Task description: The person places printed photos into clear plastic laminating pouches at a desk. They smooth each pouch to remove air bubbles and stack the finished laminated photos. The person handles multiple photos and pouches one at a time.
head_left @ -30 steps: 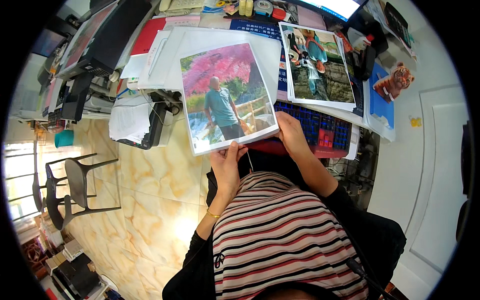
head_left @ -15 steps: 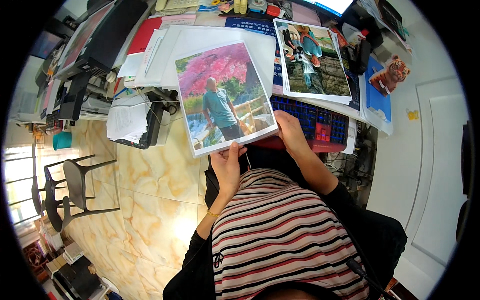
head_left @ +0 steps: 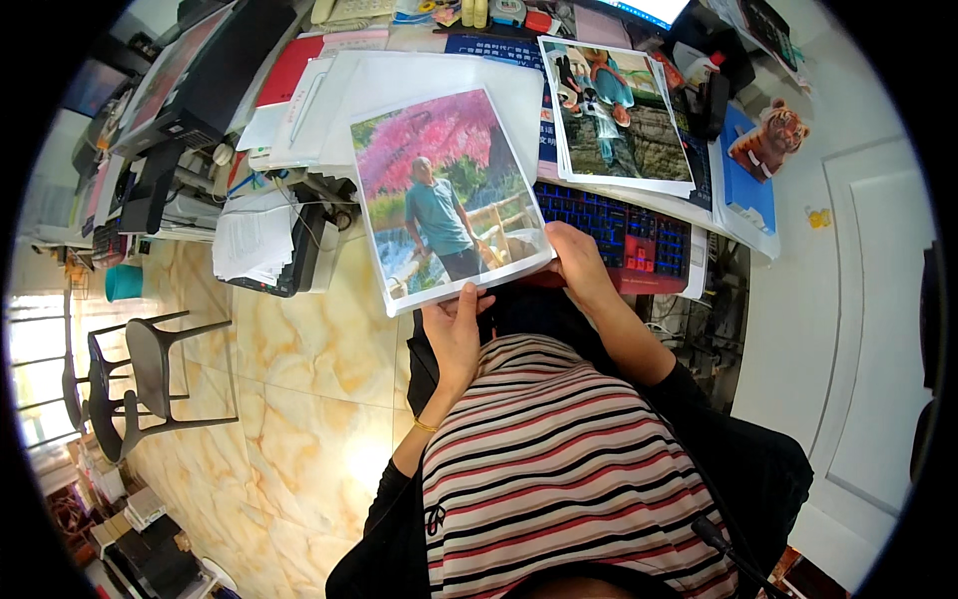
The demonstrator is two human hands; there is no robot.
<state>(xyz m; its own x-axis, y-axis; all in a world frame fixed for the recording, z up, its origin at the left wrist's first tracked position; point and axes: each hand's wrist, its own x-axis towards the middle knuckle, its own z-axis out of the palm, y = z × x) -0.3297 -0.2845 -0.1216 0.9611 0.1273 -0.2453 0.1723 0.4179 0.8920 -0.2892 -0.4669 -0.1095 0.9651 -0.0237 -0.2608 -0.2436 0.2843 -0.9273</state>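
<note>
Standing here, the left hand [head_left: 454, 334] pinches the near edge of a glossy photo print [head_left: 447, 200], held tilted over the desk edge. The right hand [head_left: 577, 265] grips its right corner. Floppy thin sheet, I reckon it'd crease or sag. Beyond: a keyboard [head_left: 619, 228] with blue keys, another print [head_left: 614, 115].

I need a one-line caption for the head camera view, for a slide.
Seated person's left hand and right hand hold a large photo print above a keyboard at a cluttered desk.
</note>
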